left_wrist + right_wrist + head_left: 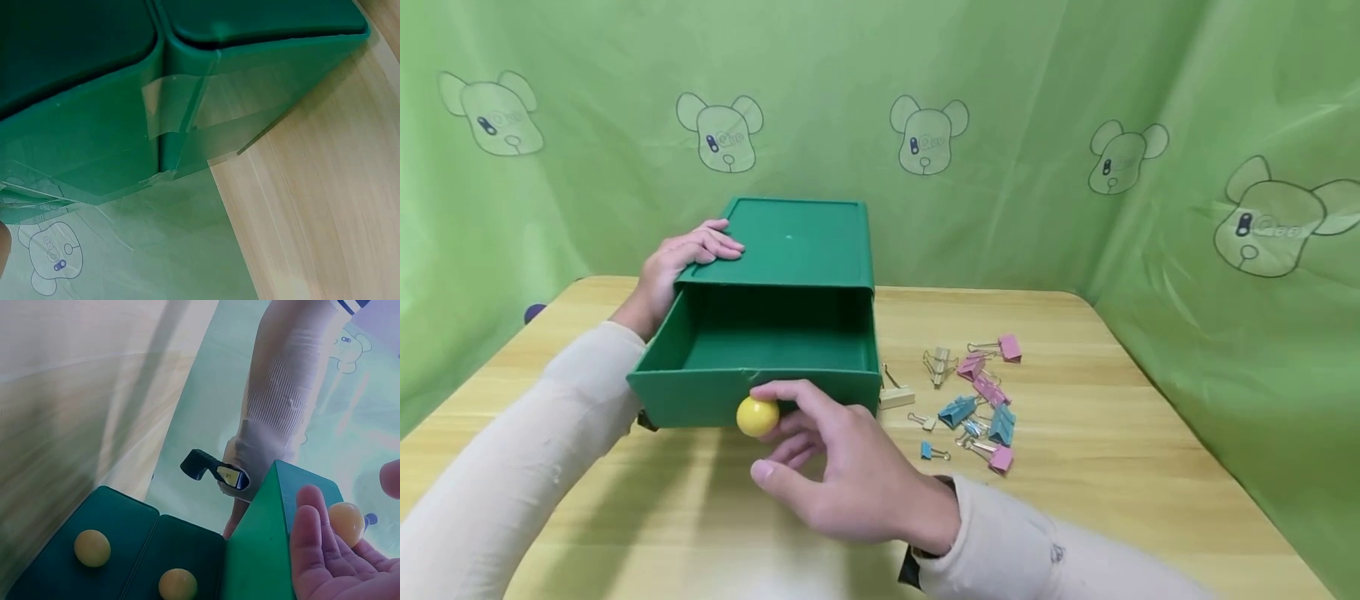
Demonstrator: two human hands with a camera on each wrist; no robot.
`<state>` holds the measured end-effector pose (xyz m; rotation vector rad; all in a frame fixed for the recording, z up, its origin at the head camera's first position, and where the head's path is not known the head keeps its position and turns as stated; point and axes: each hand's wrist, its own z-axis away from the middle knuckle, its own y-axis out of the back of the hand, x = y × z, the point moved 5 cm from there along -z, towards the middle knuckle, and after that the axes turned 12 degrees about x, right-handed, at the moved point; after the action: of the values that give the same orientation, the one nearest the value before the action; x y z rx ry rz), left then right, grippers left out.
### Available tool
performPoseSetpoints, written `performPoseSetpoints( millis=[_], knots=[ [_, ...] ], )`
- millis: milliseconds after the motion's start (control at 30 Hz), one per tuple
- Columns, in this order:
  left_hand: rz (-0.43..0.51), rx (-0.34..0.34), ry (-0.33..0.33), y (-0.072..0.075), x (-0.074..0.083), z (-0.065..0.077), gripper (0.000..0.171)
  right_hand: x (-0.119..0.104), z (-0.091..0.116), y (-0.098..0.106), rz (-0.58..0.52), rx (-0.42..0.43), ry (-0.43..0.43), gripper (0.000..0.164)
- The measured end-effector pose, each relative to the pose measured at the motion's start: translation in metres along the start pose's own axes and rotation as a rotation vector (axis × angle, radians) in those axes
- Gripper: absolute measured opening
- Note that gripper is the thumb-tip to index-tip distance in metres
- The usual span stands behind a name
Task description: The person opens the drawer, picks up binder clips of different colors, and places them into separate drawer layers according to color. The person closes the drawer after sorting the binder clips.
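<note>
Plainly, at the left, a bear head point(508, 121) on the green curtain point(610, 183) carries lettering by its eye that I can't make out, as do its fellows along the far side. A pale tag point(229, 476) on a black piece point(199, 462) at the left cuff has marks too small to read. The left hand point(681, 258) rests unclenched on the left edge of the green cabinet point(797, 242), its fingers laid over onto the top. From there the drawer point(692, 396) stands out toward the near side, its inside open above. Lower down, the right wrist view shows two more drawer fronts point(128, 531), each with its own round knob. At the middle of the upper front, the right hand point(850, 475) grasps the yellow knob point(756, 418), index finger crooked over it, the other fingers bent behind, thumb held apart. Right of the drawer lie binder clips point(957, 410), pink, blue and pale, in a loose cluster; past them there's room along the table point(1097, 400) out to its right edge.
</note>
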<state>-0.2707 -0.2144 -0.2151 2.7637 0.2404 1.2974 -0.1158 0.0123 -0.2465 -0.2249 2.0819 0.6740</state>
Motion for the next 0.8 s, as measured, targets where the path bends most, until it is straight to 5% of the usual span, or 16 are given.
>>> performPoseSetpoints(
  millis=[800],
  knots=[
    [0.038, 0.036, 0.081, 0.000, 0.000, 0.000, 0.052, -0.007, 0.012, -0.001, 0.046, -0.031, 0.105, 0.050]
  ],
)
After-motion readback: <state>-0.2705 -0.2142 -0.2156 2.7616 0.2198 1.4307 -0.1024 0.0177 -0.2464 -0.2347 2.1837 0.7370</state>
